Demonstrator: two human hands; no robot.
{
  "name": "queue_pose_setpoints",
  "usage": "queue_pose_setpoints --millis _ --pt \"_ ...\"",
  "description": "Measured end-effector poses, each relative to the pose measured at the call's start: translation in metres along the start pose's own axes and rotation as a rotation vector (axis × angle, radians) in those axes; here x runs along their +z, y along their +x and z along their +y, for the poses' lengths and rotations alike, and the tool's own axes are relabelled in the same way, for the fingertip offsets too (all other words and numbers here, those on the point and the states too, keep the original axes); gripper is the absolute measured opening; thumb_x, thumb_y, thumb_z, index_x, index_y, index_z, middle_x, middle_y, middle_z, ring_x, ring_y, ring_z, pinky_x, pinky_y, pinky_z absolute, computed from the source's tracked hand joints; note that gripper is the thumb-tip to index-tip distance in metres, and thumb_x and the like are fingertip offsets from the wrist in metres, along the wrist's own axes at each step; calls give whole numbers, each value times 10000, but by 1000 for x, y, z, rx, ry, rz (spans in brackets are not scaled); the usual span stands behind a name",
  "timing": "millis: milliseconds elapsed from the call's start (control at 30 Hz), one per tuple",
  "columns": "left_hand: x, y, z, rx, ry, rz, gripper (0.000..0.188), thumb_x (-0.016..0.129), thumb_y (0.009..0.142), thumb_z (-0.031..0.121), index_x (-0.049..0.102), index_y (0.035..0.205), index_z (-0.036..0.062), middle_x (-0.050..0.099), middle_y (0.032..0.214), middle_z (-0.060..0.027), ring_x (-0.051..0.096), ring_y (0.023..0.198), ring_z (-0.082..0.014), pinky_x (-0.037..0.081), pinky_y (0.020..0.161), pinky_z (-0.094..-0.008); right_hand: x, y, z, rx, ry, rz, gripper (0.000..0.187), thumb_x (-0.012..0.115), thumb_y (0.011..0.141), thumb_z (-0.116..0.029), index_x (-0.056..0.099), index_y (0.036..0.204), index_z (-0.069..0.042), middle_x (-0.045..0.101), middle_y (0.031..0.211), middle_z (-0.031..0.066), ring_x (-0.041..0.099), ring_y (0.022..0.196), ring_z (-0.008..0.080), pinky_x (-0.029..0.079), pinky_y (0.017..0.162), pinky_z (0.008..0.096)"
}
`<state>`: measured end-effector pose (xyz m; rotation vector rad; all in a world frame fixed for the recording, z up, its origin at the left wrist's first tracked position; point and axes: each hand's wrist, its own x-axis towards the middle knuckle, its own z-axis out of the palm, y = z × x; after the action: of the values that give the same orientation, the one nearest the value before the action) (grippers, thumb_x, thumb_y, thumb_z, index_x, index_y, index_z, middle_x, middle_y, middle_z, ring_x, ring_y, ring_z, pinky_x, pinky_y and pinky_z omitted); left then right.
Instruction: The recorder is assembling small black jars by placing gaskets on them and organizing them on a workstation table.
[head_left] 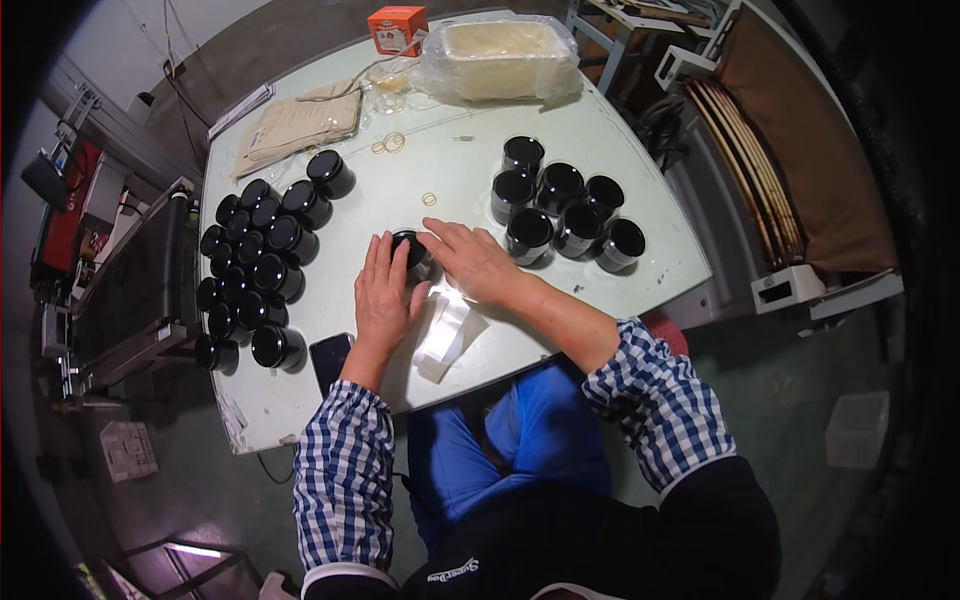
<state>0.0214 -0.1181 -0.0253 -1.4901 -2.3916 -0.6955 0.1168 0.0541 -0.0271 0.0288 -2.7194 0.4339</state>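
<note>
the work surface is a white bench (370,205). one black-lidded jar (406,238) stands upright between both hands, left of the middle of the bench, nearer the near edge than the far edge.

left hand (383,298): fingers extended toward the far edge, fingertips on the lid and left side of the jar, thumb set apart at the near side. right hand (474,262): fingers extended toward the left edge, fingertips at the right side of the lid. both hands touch the jar; whether either has closed on it in a firm grip cannot be told, as the fingers hide much of the jar.

clear glossy sheets (446,336) lie near the near edge, between the forearms. a dark phone (329,358) lies at the near edge, just beside the left wrist.

a large group of black jars (274,277) stands along the left edge. a second group of seven dark-topped jars (578,229) stands toward the right edge, well apart from the first.

a stack of brown paper items (300,128) lies near the far left corner. an orange box (398,32) stands at the far edge. a pale tub (505,75) in clear plastic occupies the far right corner. thin yellow rings (429,199) lie between the hands and the far edge.
</note>
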Motion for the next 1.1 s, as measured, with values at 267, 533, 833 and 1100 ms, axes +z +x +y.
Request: queue_pose_setpoints --millis 267,533,833,1100 --pt "-47 -19 -14 -159 -122 194 617 709 804 167 450 1346 28 405 1403 -243 387 1282 -400 318 1058 -465 -18 31 -21 37 89 -133 800 764 723 -212 366 1408 -99 367 1449 152 408 1291 328 407 952 478" --pt "-125 -103 -74 -400 128 226 452 659 856 131 520 1270 18 479 1343 -185 442 1216 -353 343 1026 -420 -12 71 -13 17 -2 -337 769 730 681 -261 419 1370 -117 534 1174 104 507 1112 299 448 873 478" --pt "-121 -142 -98 -632 239 94 525 703 838 181 485 1279 -3 542 1231 -192 461 1155 -367 367 981 -424 -45 83 60 315 -236 -369 760 740 737 -276 383 1395 -140 522 1245 136 497 1175 316 405 925 539" --pt "-104 -130 -104 -780 16 195 665 760 791 266 458 1313 -15 567 1208 -217 526 1105 -368 414 955 -412 -44 40 20 173 -195 -35 656 729 768 -246 441 1344 -119 422 1381 147 408 1268 326 377 952 550"
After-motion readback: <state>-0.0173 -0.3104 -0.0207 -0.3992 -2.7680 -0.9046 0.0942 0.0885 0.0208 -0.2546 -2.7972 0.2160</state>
